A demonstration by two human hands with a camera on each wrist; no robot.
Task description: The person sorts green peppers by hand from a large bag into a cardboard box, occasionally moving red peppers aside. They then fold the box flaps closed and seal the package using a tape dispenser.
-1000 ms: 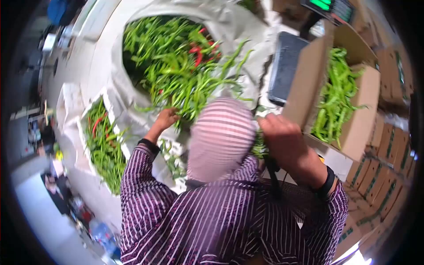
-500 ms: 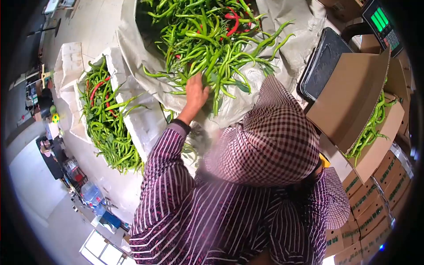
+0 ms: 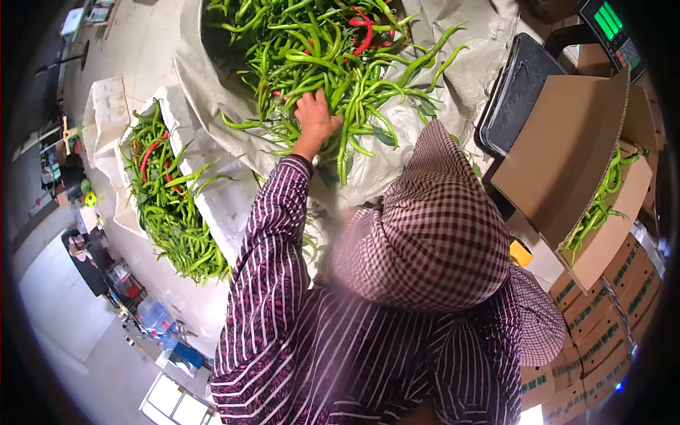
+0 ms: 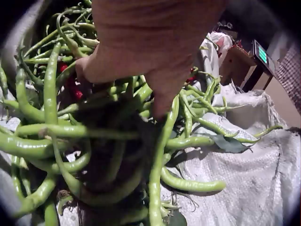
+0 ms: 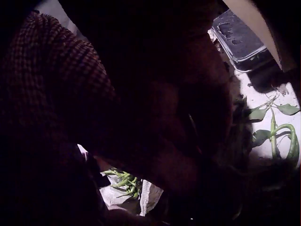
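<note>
My left hand [image 3: 316, 120] reaches over a heap of long green chili peppers [image 3: 361, 106] with some red ones mixed in. In the left wrist view the thumb and fingers of that hand [image 4: 141, 56] are spread apart above the peppers, and its shadow darkens those below. A slim green pepper [image 4: 162, 165] lies right by the downward-pointing digit. A checked hat [image 3: 439, 227] hides my right hand in the head view. My right hand [image 5: 174, 113] is a dark shape in its wrist view; what it holds is lost in shadow.
A white foam box [image 3: 166, 106] of peppers stands at the left. Pale woven sacking [image 3: 453, 71] spreads under the heap. At the right are a black-topped scale [image 3: 524, 88], an open carton [image 3: 567, 149] with green peppers, and stacked cartons [image 3: 595, 333].
The head view has swung, and the right hand, visible one second ago, is now behind the hat. My left hand has reached farther forward into the pepper heap.
</note>
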